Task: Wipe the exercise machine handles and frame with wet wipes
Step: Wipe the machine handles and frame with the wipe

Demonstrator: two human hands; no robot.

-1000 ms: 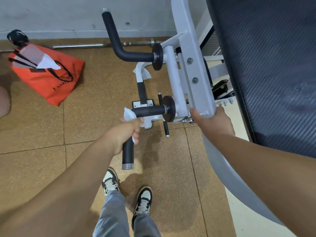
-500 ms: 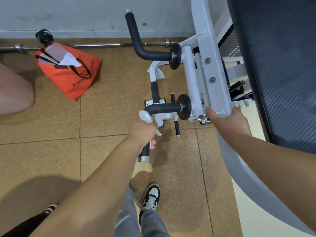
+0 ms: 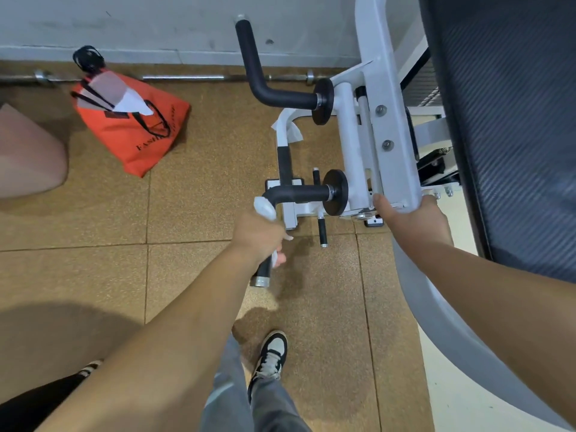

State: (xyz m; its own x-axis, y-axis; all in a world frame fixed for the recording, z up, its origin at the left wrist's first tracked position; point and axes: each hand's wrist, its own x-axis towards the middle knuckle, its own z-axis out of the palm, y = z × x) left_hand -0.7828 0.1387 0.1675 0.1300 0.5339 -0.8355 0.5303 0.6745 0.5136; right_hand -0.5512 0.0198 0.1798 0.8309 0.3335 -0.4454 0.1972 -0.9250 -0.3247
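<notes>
Underfoot, brown floor (image 3: 93, 229) tiles, one black-and-white shoe (image 3: 271, 357) and grey trouser legs.

Just beyond, left hand (image 3: 258, 235) on the downturned end of the lower handle (image 3: 299, 193). Grip curled round the black sleeve with a wet wipe (image 3: 265, 207) trapped between palm and sleeve. White corners poking out above the knuckles and below the fingers. Bare sleeve and a metal end cap visible under the fist.

To the right, right hand (image 3: 414, 222) on the bottom edge of the white frame (image 3: 386, 104). Grip wrapped round the plate, thumb on the near face, apparently bracing the machine. No wipe visible there.

Step in hand, by the look of it: wiping the lower handle, somewhere along its downturned part.

Next move, as a judgement:
- Slide down to the end cap.
- Come back up past the bend and along the level run to the black disc, with firm pressure all round the sleeve.
- Refold the wipe once soiled.
- Brace with the right hand to stop any swing.

Farther off, upper handle (image 3: 249, 57), touched by neither hand, and a second wipe (image 3: 291, 129) draped over a white bar low on the machine. Large black pad (image 3: 514, 120) filling the right edge.

Farthest, an orange bag (image 3: 134, 132) on the floor and a barbell (image 3: 184, 77) along the foot of the grey wall (image 3: 156, 20).
</notes>
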